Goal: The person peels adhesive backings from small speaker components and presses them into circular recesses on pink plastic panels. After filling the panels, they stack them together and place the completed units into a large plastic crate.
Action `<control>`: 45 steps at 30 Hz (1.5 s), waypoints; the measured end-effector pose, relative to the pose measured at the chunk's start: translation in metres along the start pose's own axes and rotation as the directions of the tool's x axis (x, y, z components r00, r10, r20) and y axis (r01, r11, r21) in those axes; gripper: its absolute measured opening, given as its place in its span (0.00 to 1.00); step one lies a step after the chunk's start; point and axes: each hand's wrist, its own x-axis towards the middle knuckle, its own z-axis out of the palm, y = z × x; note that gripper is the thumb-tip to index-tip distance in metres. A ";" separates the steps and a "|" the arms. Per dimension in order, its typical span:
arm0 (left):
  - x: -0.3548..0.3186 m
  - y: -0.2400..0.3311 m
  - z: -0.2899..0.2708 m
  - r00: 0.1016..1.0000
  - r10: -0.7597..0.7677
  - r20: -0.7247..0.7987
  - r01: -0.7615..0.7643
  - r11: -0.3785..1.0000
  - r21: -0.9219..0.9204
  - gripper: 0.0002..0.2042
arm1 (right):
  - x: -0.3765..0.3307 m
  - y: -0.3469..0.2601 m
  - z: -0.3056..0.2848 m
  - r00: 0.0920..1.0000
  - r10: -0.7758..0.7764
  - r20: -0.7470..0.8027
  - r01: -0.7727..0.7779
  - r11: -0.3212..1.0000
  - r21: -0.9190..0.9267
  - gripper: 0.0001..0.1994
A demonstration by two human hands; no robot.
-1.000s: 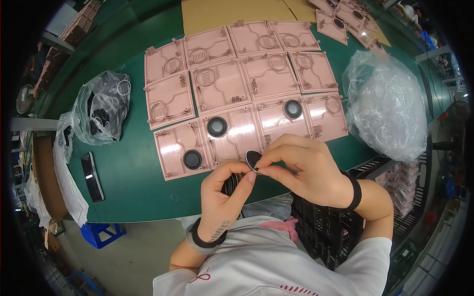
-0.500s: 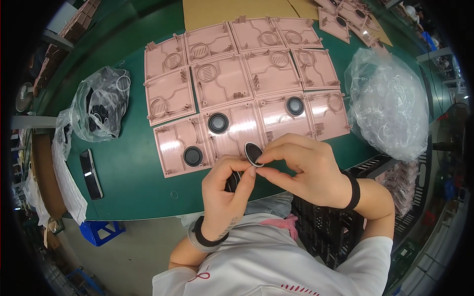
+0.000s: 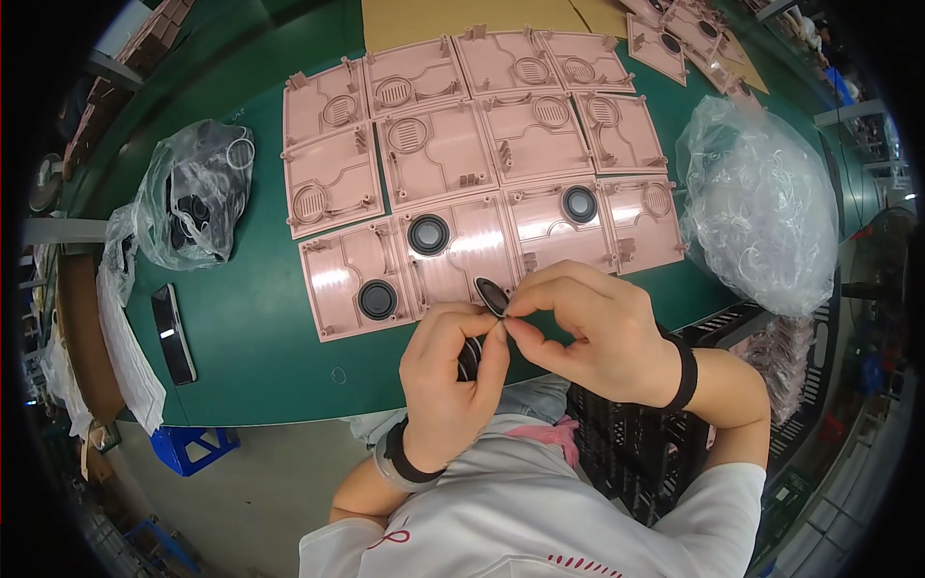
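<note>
On the far left of the green table (image 3: pixel 260 337) a crumpled clear plastic bag (image 3: pixel 193 197) sags, dark round parts and a white ring showing through it. Well apart, on the far right, a bigger clear bag (image 3: pixel 756 207) bulges, stuffed with pale rings. Between them lie rows of pink plastic panels (image 3: pixel 434 154); three in the near row carry black round speakers (image 3: pixel 428 234). Flat brown cardboard (image 3: pixel 453 17) lies beyond the panels, and a dark phone (image 3: pixel 173 332) sits near the left edge.

At the near edge both hands meet just above the table. The left hand (image 3: pixel 448 380) is curled, thumb and forefinger pinching a small black oval speaker (image 3: pixel 492 296), with another dark piece tucked in its palm. The right hand (image 3: pixel 593 337), fingers bent, pinches the same oval speaker from the other side, fingertips touching the left's.
</note>
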 end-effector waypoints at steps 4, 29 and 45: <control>-0.001 0.001 0.002 0.993 0.115 -0.037 -0.111 0.989 0.100 0.05 | -0.002 0.004 0.004 0.985 -0.155 -0.080 0.149 0.986 -0.080 0.10; -0.001 0.006 -0.021 0.792 -0.388 0.471 0.598 0.338 -0.727 0.06 | 0.006 0.007 -0.020 0.974 -0.225 0.023 0.226 0.965 -0.130 0.06; -0.004 -0.002 -0.020 0.714 -0.467 0.522 0.693 0.578 -0.431 0.05 | -0.016 0.126 -0.134 0.546 0.838 -0.004 -0.775 0.507 0.376 0.10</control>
